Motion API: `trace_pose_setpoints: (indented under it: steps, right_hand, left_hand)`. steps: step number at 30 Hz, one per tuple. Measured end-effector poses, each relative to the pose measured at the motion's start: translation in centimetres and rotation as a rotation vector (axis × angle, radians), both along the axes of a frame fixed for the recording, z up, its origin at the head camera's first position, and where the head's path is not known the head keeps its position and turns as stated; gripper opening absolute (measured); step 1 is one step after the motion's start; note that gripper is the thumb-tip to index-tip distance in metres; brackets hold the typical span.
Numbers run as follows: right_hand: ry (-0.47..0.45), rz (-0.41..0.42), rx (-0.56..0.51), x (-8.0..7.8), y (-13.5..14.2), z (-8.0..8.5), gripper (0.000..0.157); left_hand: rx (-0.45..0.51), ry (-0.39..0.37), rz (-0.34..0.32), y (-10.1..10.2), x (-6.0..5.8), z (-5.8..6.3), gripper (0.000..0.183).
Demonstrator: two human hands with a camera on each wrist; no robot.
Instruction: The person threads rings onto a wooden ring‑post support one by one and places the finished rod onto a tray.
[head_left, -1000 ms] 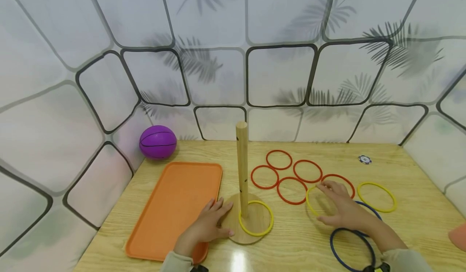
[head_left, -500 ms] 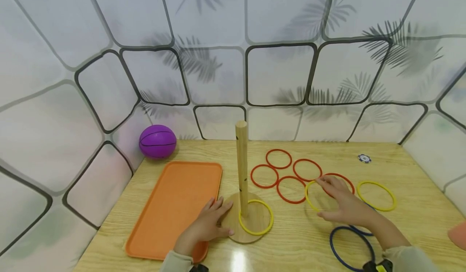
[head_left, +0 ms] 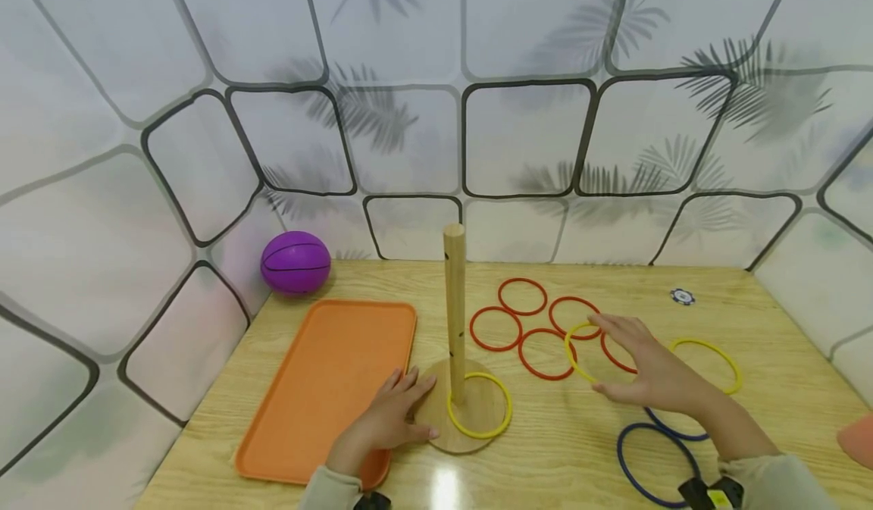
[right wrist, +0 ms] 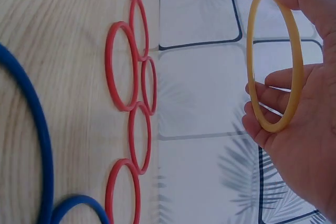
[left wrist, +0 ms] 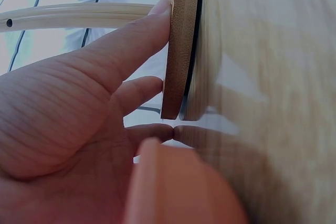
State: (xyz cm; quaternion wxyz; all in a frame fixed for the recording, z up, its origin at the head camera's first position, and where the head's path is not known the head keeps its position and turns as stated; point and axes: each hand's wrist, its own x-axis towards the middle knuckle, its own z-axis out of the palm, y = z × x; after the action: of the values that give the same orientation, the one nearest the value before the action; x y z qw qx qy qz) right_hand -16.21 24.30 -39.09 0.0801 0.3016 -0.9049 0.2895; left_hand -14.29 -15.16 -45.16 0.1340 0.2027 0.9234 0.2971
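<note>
My right hand (head_left: 644, 366) holds a yellow ring (right wrist: 297, 66) between thumb and fingers, raised above the table in the right wrist view. My left hand (head_left: 389, 419) rests at the left side of the round wooden base (head_left: 436, 438), with its thumb and fingertips touching the edge in the left wrist view. A wooden post (head_left: 455, 305) with dark marks stands upright on that base. Another yellow ring (head_left: 508, 411) lies around the foot of the post, flat on the base.
Several red rings (head_left: 546, 377) lie behind and left of my right hand. Blue rings (head_left: 622, 457) lie nearer me, and a yellow ring (head_left: 739, 377) lies to the right. An orange tray (head_left: 327, 389), a purple ball (head_left: 295, 262) and a poker chip (head_left: 682, 296) are also on the table.
My right hand has lifted the yellow ring up and slightly left, so it now overlaps the red rings in the head view. The left hand has stayed on the base.
</note>
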Motion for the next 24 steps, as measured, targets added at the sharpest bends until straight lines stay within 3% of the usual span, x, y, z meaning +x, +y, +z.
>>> trace_pose_setpoints:
  steps: [12, 24]
  right_hand:
    - [0.151, 0.040, -0.016, -0.1, -0.1, 1.9, 0.103]
    - [0.298, 0.168, -0.068, -0.6, -0.7, 5.8, 0.106]
  left_hand:
    - [0.004, 0.009, -0.001, 0.0, 0.1, 0.1, 0.079]
    - [-0.006, 0.018, -0.006, 0.0, -0.1, -0.1, 0.079]
